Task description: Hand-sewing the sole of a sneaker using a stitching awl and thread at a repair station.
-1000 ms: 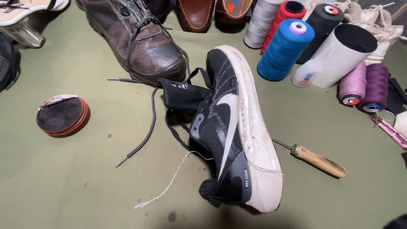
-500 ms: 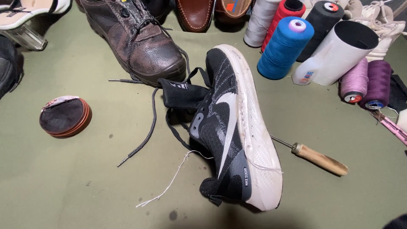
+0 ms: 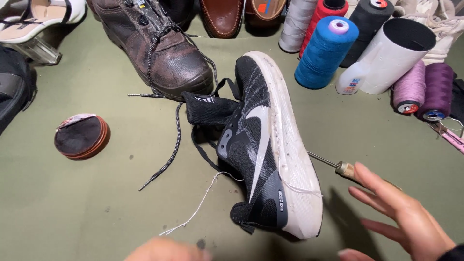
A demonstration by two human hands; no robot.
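Observation:
A black knit sneaker (image 3: 261, 140) with a white sole lies on its side in the middle of the olive mat, a white thread (image 3: 200, 203) trailing from it. My right hand (image 3: 403, 217) comes in at the lower right with fingers spread, over the wooden handle of an awl (image 3: 338, 166) whose metal shaft points at the sneaker's sole. It holds nothing. Only a blurred edge of my left hand (image 3: 166, 250) shows at the bottom, just below the thread; its fingers are hidden.
A worn brown boot (image 3: 154, 46) with loose laces stands behind the sneaker. Several thread spools, blue (image 3: 325, 53), red, black, white and purple (image 3: 425, 89), crowd the back right beside a white tube (image 3: 394, 55). A round brown tin (image 3: 81, 137) sits left. More shoes line the far edge.
Both hands have come into view from the bottom edge; the right one now reaches over the awl's handle. The sneaker, boot and spools have not moved.

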